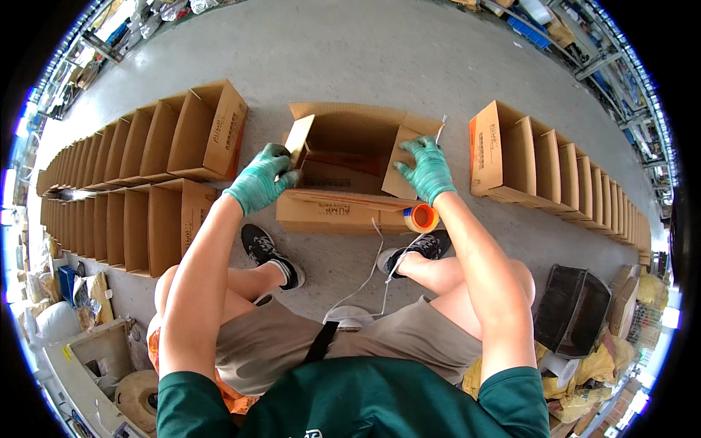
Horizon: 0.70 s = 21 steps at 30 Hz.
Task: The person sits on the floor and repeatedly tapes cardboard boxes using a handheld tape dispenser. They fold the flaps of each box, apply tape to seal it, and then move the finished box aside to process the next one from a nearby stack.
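- The cardboard box [321, 212] sat at the centre of the frame, its top facing up, between the person's two hands.
- It looked light for its bulk, its walls fairly stiff but the flaps springy at their creases; the board was likely dry and easy to grip, though prone to denting. The best hold seemed to be low on both end walls, since the flaps would fold under a pull.
- Two short flaps could be told clearly, the left flap [300, 136] and the right flap [399, 162]; the long ones were harder to tell from the walls.
- The left hand [260, 179], gloved in green, had its fingers partly curled beside the left flap; whether it pinched the board I could not tell.
- The right hand [429, 172], gloved likewise, lay with fingers spread against the right flap, not clenched.
- One tape roll [421, 217] with an orange core stood at the box's near right corner.
- Below centre were two dark shoes [259, 244] and pale cord [385, 292], its strands not countable.
- Three rows of boxes flanked this: an upper row [228, 135] and a lower row [197, 212] at left, one right-hand row [487, 150]; their far boxes were too small to count.
- One black bin [573, 310] lay at lower right.
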Tool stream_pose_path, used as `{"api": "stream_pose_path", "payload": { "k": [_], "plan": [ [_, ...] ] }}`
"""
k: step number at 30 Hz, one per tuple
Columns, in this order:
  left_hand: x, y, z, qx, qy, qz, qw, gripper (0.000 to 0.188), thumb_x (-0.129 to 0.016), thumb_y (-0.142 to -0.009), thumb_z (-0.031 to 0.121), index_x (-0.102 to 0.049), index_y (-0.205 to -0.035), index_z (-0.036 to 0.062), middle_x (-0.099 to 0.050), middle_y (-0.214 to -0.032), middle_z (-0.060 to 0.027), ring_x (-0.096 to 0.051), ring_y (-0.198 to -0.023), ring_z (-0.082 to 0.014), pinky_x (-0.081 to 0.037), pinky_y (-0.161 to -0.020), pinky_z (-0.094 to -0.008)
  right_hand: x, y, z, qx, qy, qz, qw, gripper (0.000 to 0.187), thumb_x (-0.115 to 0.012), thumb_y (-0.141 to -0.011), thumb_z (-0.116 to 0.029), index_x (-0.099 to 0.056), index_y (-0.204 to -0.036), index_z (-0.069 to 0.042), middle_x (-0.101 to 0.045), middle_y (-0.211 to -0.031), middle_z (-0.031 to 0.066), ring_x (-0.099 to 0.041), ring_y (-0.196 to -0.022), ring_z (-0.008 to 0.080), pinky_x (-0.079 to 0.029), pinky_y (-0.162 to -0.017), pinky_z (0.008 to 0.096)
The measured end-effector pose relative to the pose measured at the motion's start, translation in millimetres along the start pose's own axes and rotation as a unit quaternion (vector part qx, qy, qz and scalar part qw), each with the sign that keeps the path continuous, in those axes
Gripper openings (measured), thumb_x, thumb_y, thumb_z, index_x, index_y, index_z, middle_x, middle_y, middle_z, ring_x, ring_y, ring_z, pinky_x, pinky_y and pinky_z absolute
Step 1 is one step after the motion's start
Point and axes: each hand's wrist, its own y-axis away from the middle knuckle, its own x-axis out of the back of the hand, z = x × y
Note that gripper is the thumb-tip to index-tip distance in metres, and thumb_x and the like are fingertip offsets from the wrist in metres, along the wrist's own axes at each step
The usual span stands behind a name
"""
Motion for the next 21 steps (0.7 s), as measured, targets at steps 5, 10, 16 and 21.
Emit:
{"api": "stream_pose_path", "payload": {
  "k": [5, 10, 16, 21],
  "plan": [
    [19, -7, 15, -0.009, -0.056, -0.133, 0.99, 0.054, -0.073, -0.084, 0.046, -0.068, -0.119, 0.0058, -0.058, -0.134, -0.0184, -0.057, -0.12, -0.034, -0.047, -0.102, -0.0385, 0, -7, 36, 0.016, -0.099, -0.037, 0.994, 0.028, -0.072, -0.088, -0.023, -0.071, -0.11, -0.006, -0.065, -0.115, 0.015, -0.061, -0.109, 0.0323, -0.049, -0.098, 0.0385],
    [14, -29, 23, 0.145, -0.058, -0.141, 0.978, 0.058, -0.077, -0.081, 0.047, -0.068, -0.121, 0.0054, -0.071, -0.115, -0.0166, -0.067, -0.102, -0.0311, -0.052, -0.092, -0.0392, 0, -7, 47, -0.085, -0.247, -0.094, 0.961, 0.026, -0.064, -0.096, -0.025, -0.072, -0.112, -0.005, -0.071, -0.11, 0.0086, -0.063, -0.102, 0.0189, -0.048, -0.093, 0.0322],
    [-9, -34, 20, 0.197, -0.09, 0.013, 0.976, 0.084, -0.087, -0.066, 0.054, -0.059, -0.131, 0.0079, -0.062, -0.123, -0.0137, -0.065, -0.104, -0.0279, -0.052, -0.094, -0.0389, 11, -2, 24, -0.144, -0.43, -0.078, 0.888, 0.02, -0.063, -0.097, -0.023, -0.074, -0.107, -0.01, -0.071, -0.104, -0.0006, -0.059, -0.094, 0.0095, -0.044, -0.087, 0.0269],
    [-50, -19, -13, 0.208, -0.015, 0.167, 0.964, 0.117, -0.089, -0.064, 0.05, -0.026, -0.154, 0.0109, -0.049, -0.141, -0.0182, -0.053, -0.125, -0.0346, -0.046, -0.109, -0.0401, -7, -7, 25, -0.153, -0.49, -0.042, 0.857, 0.016, -0.063, -0.096, -0.024, -0.069, -0.103, -0.011, -0.068, -0.094, -0.0024, -0.059, -0.092, 0.0095, -0.044, -0.081, 0.0269]
  ]
}}
